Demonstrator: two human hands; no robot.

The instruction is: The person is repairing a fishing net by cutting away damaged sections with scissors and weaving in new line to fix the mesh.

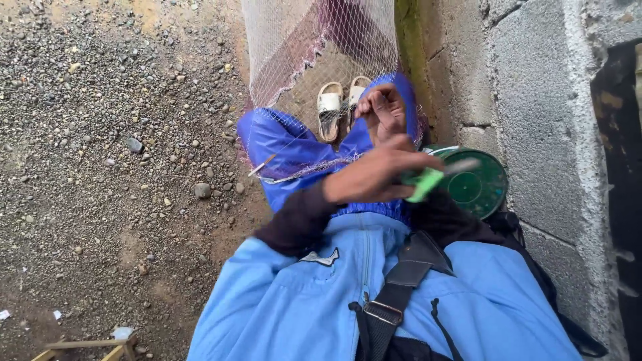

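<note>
— Gripping what, exactly? Start with the left hand (371,175).

— Its grip is closed around a bright green netting needle (426,182), blurred in the shot, so I can't make out its tip. The hand reaches across the body, with the needle sticking out past the fingers toward the wall side.

— And the right hand (382,110)?

— Farther out from the left grip, over the knees. Its fingers are curled shut, pinching a bit of the fishing net (314,47). Which strand it pinches is too fine to tell.

— Where does the net lie?

— It hangs down from beyond the right grip and drapes over the blue trousers (294,150). Its edge runs across the lap just short of the left grip.

— Anything close by?

— Just beside the left grip, toward the grey block wall (535,100), sits a round green spool (476,184), partly hidden by the needle. Beyond the right grip, seen through the mesh, lies a pair of pale sandals (340,107) on the gravel ground (114,134). Nearer the body than either grip are a light blue jacket (301,301) and a dark shoulder strap (398,281) with a buckle.
</note>
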